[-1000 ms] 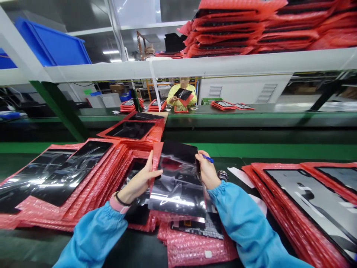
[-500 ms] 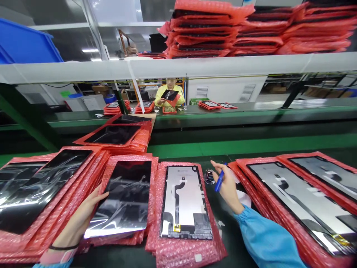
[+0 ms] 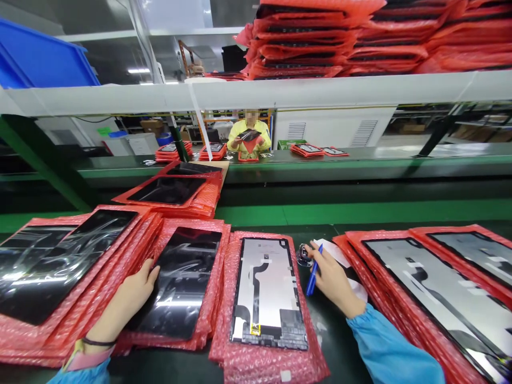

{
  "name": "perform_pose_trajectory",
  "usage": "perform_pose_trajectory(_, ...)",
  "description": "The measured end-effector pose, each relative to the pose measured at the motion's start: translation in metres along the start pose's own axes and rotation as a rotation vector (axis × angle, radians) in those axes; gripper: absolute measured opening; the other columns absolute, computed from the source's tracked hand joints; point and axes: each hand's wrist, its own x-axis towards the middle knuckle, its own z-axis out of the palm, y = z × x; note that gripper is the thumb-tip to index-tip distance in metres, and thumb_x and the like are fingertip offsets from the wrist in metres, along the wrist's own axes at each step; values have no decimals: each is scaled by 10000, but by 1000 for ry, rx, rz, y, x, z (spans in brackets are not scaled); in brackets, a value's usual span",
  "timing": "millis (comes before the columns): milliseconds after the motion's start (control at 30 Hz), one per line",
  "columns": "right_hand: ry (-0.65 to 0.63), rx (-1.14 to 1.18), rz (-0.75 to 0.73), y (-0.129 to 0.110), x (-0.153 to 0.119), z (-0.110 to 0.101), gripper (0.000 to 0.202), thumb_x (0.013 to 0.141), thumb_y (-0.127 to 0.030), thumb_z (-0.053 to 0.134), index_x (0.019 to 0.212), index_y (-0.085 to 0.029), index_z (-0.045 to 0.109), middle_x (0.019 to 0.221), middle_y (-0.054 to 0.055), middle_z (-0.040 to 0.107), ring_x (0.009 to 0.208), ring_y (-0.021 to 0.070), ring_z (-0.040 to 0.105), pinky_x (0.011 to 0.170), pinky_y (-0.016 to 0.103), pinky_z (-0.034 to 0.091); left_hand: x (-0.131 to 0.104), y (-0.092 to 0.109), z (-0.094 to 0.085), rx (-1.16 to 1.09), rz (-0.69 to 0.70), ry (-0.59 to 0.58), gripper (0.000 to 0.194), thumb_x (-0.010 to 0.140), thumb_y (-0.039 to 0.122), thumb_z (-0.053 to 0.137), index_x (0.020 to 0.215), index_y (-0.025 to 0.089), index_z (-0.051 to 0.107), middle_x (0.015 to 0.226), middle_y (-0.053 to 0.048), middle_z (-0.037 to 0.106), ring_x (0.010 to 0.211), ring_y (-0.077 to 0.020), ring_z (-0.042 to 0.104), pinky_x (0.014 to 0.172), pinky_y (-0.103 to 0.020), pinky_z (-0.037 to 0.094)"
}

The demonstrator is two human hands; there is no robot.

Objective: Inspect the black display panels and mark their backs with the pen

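Observation:
My right hand [image 3: 330,274] grips a blue pen [image 3: 314,271] over the dark bench, right of a screen panel [image 3: 270,288] that lies silver back up on pink bubble wrap. A small shiny metal object [image 3: 304,256] and a white sheet [image 3: 358,285] are close to that hand. At the left edge of a glossy black panel [image 3: 182,282] rests my left hand [image 3: 138,290], its thumb on or near the panel; whether the fingers hold its edge or the wrap is hidden.
Stacks of black panels [image 3: 76,261] stand at left and back left [image 3: 172,190]. Silver-backed panels [image 3: 436,288] fill the right. Wrapped stacks [image 3: 304,45] and a blue bin [image 3: 40,56] sit on the overhead shelf [image 3: 240,92]. Across the bench, a person [image 3: 248,133] handles a dark panel.
My left hand has turned, its fingers now drawn together at the black panel's edge. My right hand's fingers have closed in around the pen, which points lower. The whole view has shifted slightly.

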Motion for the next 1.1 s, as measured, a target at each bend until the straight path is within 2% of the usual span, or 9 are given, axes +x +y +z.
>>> perform_pose_trajectory(133, 35, 67, 10, -13, -4, -3, 302, 773, -257, 614, 1061, -255, 700, 1341, 79, 622, 1319, 309, 503, 1123, 534, 368, -9, 13, -5, 156, 53, 13, 330, 904, 298, 336, 1017, 160, 614, 787, -131, 706, 743, -316, 706, 676, -384, 519)
perform_pose_trajectory(233, 94, 161, 55, -28, -12, -8, 186, 822, -345, 623, 969, -247, 680, 1295, 89, 657, 1257, 305, 565, 1101, 507, 392, -17, 25, -9, 283, 84, 28, 442, 940, 298, 247, 1030, 103, 633, 862, -205, 683, 767, -347, 680, 669, -424, 516)
perform_pose_trajectory(333, 107, 285, 138, -45, -26, -13, 255, 919, -416, 503, 795, -237, 637, 867, 89, 779, 868, 277, 739, 849, 441, 558, -27, 34, -12, 372, 112, 42, 533, 954, 274, 171, 997, 59, 656, 934, -267, 647, 892, -401, 635, 690, -459, 509)
perform_pose_trajectory(433, -23, 450, 220, -63, -43, -11, 447, 978, -481, 329, 719, -226, 590, 374, 5, 570, 406, 223, 631, 497, 345, 529, -35, 44, -14, 423, 118, 110, 546, 954, 248, 161, 1126, 4, 617, 950, -277, 623, 942, -417, 594, 693, -461, 501)
perform_pose_trajectory(567, -293, 803, 400, -85, -57, 4, 499, 941, -643, 289, 1096, -232, 524, 587, 17, 683, 479, 206, 650, 459, 295, 477, -47, 77, -12, 157, 292, 206, 493, 949, 302, 284, 1267, 17, 530, 1086, -255, 614, 1022, -390, 569, 858, -482, 462)
perform_pose_trajectory(667, -288, 652, 391, -95, -59, 17, 415, 901, -639, 422, 901, -240, 537, 715, 18, 680, 515, 157, 599, 472, 261, 444, -57, 110, -1, -423, 388, -83, 337, 921, 318, 406, 1144, 146, 590, 1003, -133, 655, 939, -278, 615, 891, -387, 453)
perform_pose_trajectory(800, -210, 388, 365, -97, -58, 29, 283, 855, -497, 585, 796, -221, 593, 654, -8, 621, 541, 146, 548, 536, 263, 424, -54, 140, 19, -972, 210, -577, 319, 715, 285, 681, 1016, 195, 631, 948, -54, 671, 845, -222, 610, 823, -340, 467)
perform_pose_trajectory(933, -137, 268, 331, -93, -60, 37, 378, 757, -420, 663, 534, -227, 427, 500, -39, 459, 491, 135, 439, 522, 275, 315, -41, 147, 25, -1134, 61, -719, 347, 584, 222, 731, 918, 163, 657, 964, -79, 699, 876, -223, 634, 865, -361, 481)
perform_pose_trajectory(1100, -110, 187, 278, -94, -57, 42, 371, 733, -341, 576, 498, -233, 310, 465, -57, 342, 455, 116, 342, 527, 287, 244, -41, 153, 12, -1348, -73, -857, 273, 581, 246, 749, 832, 158, 685, 974, -87, 722, 949, -202, 655, 960, -336, 449)
